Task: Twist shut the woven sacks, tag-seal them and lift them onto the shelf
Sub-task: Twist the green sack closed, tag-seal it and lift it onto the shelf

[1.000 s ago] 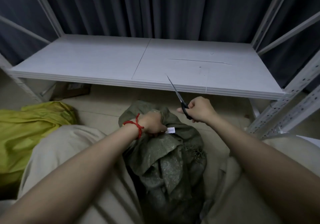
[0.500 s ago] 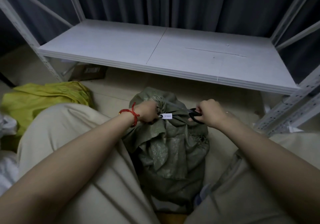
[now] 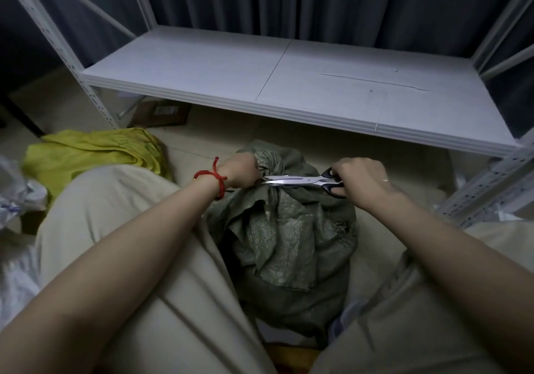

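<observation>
A dark green woven sack (image 3: 291, 246) stands on the floor between my knees, its neck twisted shut. My left hand (image 3: 241, 171), with a red cord at the wrist, grips the twisted neck. My right hand (image 3: 358, 178) holds black-handled scissors (image 3: 303, 180) level across the top of the sack, the blades slightly parted and their tips right beside my left hand. The white tag is hidden in this view. The white shelf board (image 3: 202, 67) lies just beyond the sack.
A yellow-green sack (image 3: 92, 154) lies on the floor to the left, and a white sack (image 3: 17, 200) at the left edge. White perforated shelf uprights (image 3: 488, 188) stand at right and left. A cardboard box (image 3: 164, 112) sits under the shelf. Dark curtains hang behind.
My right hand swung the scissors down from pointing upward to lying level, with the tips brought to my left hand at the sack's neck. The white tag is no longer visible.
</observation>
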